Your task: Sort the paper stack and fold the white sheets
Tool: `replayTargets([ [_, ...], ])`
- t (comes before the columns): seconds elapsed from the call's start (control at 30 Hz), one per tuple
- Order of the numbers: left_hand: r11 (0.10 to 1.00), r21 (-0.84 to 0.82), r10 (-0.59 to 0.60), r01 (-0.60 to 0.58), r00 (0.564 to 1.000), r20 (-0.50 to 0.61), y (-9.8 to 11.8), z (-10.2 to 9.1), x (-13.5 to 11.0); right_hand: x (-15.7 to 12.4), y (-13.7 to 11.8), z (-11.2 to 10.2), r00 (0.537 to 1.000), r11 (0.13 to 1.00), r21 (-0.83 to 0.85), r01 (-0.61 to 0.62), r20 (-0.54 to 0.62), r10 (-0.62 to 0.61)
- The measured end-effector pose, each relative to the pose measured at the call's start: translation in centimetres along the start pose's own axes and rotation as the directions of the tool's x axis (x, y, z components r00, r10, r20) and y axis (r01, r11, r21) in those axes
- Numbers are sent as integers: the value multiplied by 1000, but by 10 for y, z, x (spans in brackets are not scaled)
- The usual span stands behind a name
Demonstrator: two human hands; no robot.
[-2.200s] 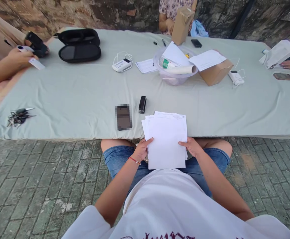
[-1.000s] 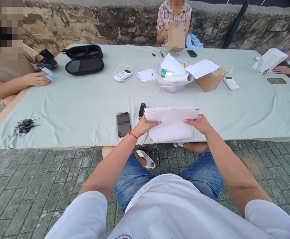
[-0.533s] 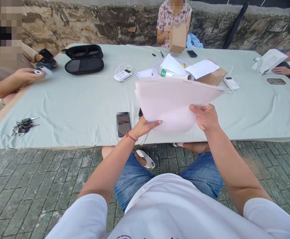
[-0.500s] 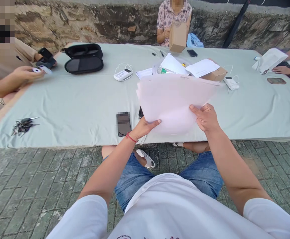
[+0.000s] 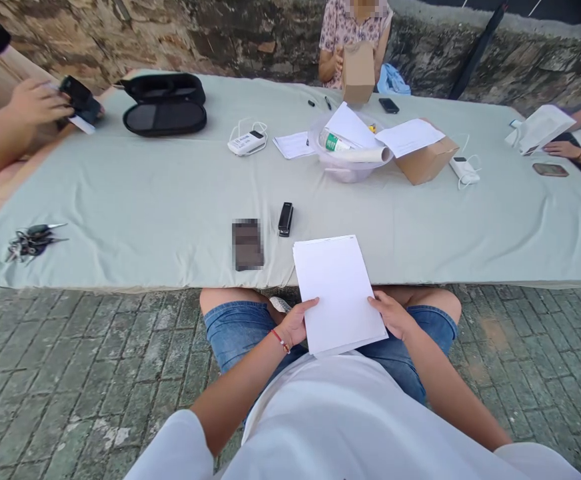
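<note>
Seated outdoors at a long table. Nearest: 1 stack (image 5: 338,290) of white sheets, tilted over lap in denim shorts, top edge crossing table's near edge in view. Gripped at both lower sides: left hand (image 5: 298,325) w/ thumb on top, fingers curled under; right hand (image 5: 393,315) likewise, closed on opposite edge.

On table (image 5: 145,200), under grey-green cloth, near to far:
- 1 blurred phone (image 5: 247,244) & 1 small black gadget (image 5: 285,219), just beyond stack
- 1 bunch of keys (image 5: 30,239), far left
- 1 open black case (image 5: 164,105)
- 2 white devices w/ cables (image 5: 247,141) (image 5: 464,169)
- 1 clear bowl (image 5: 343,170) w/ bottle & rolled paper
- 2 brown boxes: 1 (image 5: 428,160) beside bowl, 1 (image 5: 359,72) held by person at far side
- 2 more phones (image 5: 388,105) (image 5: 549,169)

3 other people at table's edges: left, far side, right.

Underfoot: grey brick paving (image 5: 70,373). Behind: rough stone wall (image 5: 220,33).
</note>
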State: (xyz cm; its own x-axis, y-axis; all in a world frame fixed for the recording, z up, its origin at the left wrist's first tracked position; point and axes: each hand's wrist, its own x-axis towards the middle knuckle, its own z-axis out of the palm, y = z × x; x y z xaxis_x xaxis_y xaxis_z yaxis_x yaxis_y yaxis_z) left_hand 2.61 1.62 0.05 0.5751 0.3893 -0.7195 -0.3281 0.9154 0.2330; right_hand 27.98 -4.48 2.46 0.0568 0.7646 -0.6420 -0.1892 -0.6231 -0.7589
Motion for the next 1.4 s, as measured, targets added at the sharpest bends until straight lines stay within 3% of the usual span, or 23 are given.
replayTargets([
  [0.13,997,79,-4,1,999,32,4,4,4,-8,8,-3,998,999,45,13,65,-16],
  [0.27,991,40,120,-125,986,116,27,17,4,-15,-8,-4,992,993,109,37,113,-50],
  [0.33,994,14,101,-104,986,130,35,21,6,-21,-15,-3,988,995,95,38,143,-51],
  [0.4,998,41,53,-57,994,95,36,22,8,-27,-20,-5,983,999,-4,50,175,-48],
  [0.47,995,89,30,-34,998,54,30,21,11,-30,-26,-12,983,977,-211,43,183,-4],
  [0.53,991,132,20,-26,999,46,22,18,13,-28,-38,-25,996,887,-462,17,84,25],
  [0.57,988,151,10,-18,999,52,18,18,14,-24,-47,-32,999,825,-564,9,-29,-31],
  [0.63,983,182,-14,1,998,69,13,18,14,-10,-69,-41,940,661,-749,51,-188,-286],
  [0.67,981,195,-21,6,997,76,12,19,13,0,-82,-42,886,585,-805,99,-196,-420],
  [0.7,978,206,-25,8,996,81,12,20,13,11,-94,-40,861,525,-837,152,-149,-486],
  [0.77,974,226,-26,3,995,97,14,26,11,37,-117,-27,848,407,-875,263,8,-529],
  [0.87,970,242,-20,-17,988,150,19,35,8,75,-141,2,848,247,-899,362,207,-488],
  [0.93,970,241,-13,-36,980,198,21,39,5,94,-150,19,868,220,-897,383,269,-416],
  [1.0,970,238,-4,-52,973,230,23,41,3,104,-153,31,902,246,-892,379,296,-315],
  [1.13,973,225,-3,-48,976,220,23,40,1,105,-151,40,918,232,-890,392,364,-157],
  [1.4,969,230,73,-94,992,98,18,47,2,97,-148,43,916,51,-918,392,385,-115],
])
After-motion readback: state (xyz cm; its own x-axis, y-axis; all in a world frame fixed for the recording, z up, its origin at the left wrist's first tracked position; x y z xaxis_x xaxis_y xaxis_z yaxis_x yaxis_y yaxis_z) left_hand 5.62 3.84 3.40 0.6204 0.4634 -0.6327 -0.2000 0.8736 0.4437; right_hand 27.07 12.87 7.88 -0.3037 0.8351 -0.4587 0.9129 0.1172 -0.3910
